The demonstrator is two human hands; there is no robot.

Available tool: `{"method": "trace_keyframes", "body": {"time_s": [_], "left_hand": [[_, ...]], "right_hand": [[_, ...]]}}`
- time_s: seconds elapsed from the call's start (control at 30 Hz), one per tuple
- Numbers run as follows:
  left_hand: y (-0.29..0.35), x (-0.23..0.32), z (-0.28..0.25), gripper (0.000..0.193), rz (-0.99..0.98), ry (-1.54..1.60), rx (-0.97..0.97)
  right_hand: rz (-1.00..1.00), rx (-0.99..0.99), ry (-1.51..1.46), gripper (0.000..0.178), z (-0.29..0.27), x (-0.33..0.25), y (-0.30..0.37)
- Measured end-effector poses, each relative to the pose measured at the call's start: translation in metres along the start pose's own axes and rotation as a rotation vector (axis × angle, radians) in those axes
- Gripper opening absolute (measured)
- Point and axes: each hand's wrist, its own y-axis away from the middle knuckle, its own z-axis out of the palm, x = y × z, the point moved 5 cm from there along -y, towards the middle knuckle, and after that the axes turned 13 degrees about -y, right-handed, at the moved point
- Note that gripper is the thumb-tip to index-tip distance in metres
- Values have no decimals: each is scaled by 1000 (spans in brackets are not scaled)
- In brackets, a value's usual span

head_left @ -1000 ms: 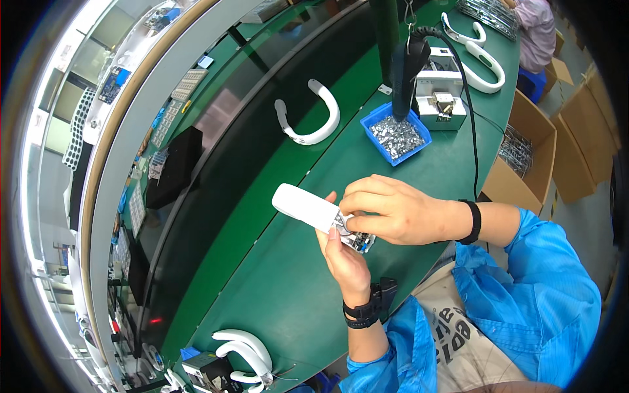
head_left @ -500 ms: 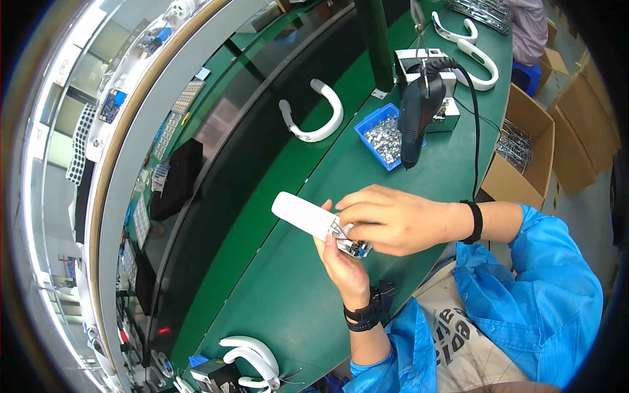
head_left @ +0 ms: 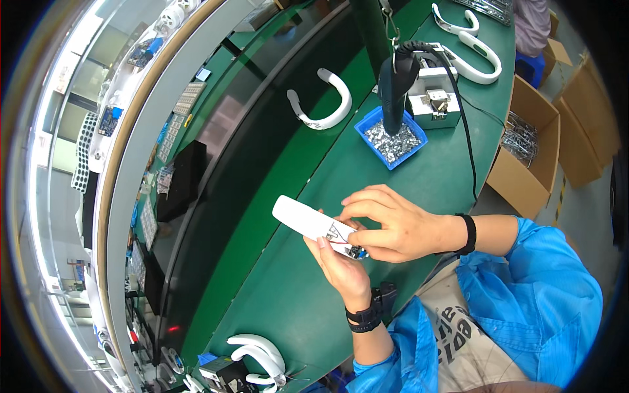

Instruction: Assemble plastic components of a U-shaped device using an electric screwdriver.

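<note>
A long white plastic casing [head_left: 300,217] with a rounded far end lies tilted across my left hand [head_left: 345,275], whose fingers and thumb close on its sides. Its near end is uncovered, showing thin wires [head_left: 335,234] and a small circuit board [head_left: 357,252] with a blue part. My right hand [head_left: 401,229] bends over this end, thumb and fingers drawn together at the casing's edge. Whatever sits between those fingertips is hidden. Both hands are above the green tabletop [head_left: 288,288].
A dark corded power tool [head_left: 393,105] hangs over a blue bin [head_left: 371,146] of small metal parts. Behind it stands a metal fixture [head_left: 435,98]. White U-shaped pieces [head_left: 337,111] lie on the bench. At right is a cardboard box [head_left: 524,173] of metal parts; a conveyor [head_left: 229,177] runs left.
The hanging tool has swung left over the bin, uncovering more of the fixture. My right hand has shifted slightly off the casing, so more of the wires shows. The left hand keeps its hold.
</note>
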Motion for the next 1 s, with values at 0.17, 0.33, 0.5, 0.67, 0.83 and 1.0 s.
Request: {"method": "trace_keyframes", "body": {"time_s": [0.17,0.33,0.5,0.67,0.83,1.0], "left_hand": [[-7,30,-3,46,-62,-109,-34],[-32,45,-33,43,-19,-163,15],[-87,37,-83,34,-13,-644,1],[-144,8,-128,24,37,-1320,-100],[-159,-5,-159,64,540,-1679,170],[-119,-20,-144,34,286,-950,162]], "right_hand": [[121,172,-206,25,-10,21,18],[672,184,-537,15,9,89,65],[776,125,-647,13,24,120,87],[789,176,-681,13,30,116,93],[728,137,-593,13,33,109,88],[713,103,-570,12,33,106,83]]}}
